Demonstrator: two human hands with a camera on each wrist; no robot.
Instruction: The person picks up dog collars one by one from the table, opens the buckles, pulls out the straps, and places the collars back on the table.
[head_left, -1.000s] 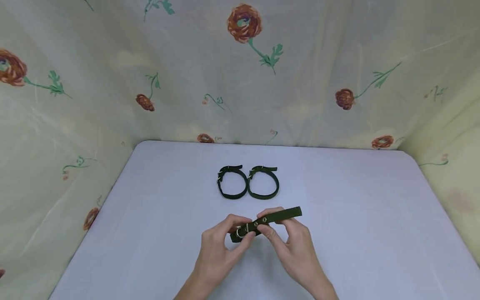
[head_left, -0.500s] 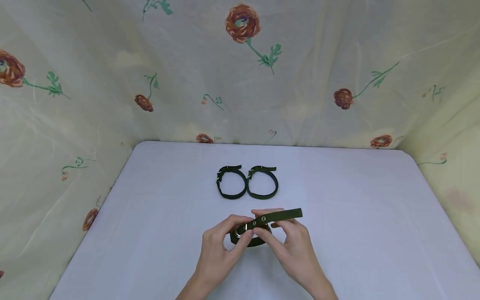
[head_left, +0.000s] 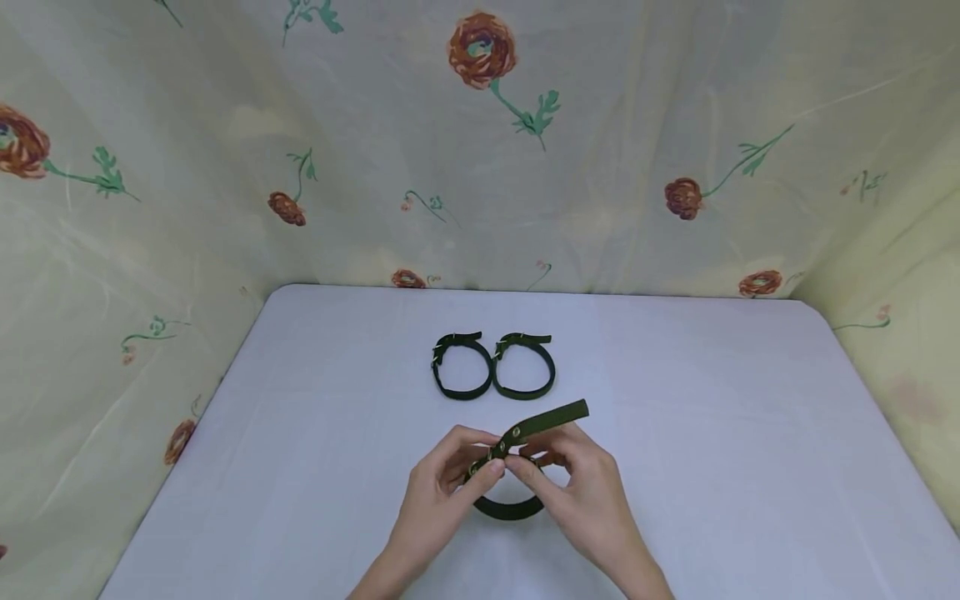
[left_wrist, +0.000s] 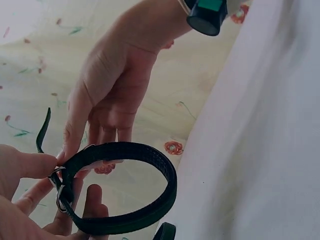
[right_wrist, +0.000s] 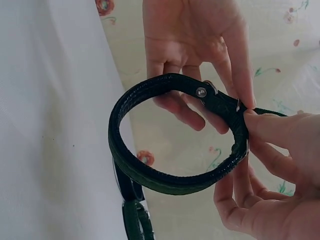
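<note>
Dark green webbing sits pinched in the left hand (head_left: 438, 493), thumb and fingers closed on it near the metal buckle (right_wrist: 238, 104). The right hand (head_left: 588, 492), at three o'clock of the same collar (head_left: 510, 510), grips the strap just beside that buckle. Held between the two, the collar forms a loop, its buckle near eleven o'clock and its eyeleted free end (head_left: 555, 418) pointing to two o'clock. A D-ring (right_wrist: 212, 86) sits by the buckle. Farther out, at eleven and twelve o'clock, two similar buckled collars (head_left: 467, 394) lie side by side on the white tabletop (head_left: 712, 417), touching. Beyond, flower-printed fabric (head_left: 600, 167) hangs at twelve o'clock, with more at nine and three.
</note>
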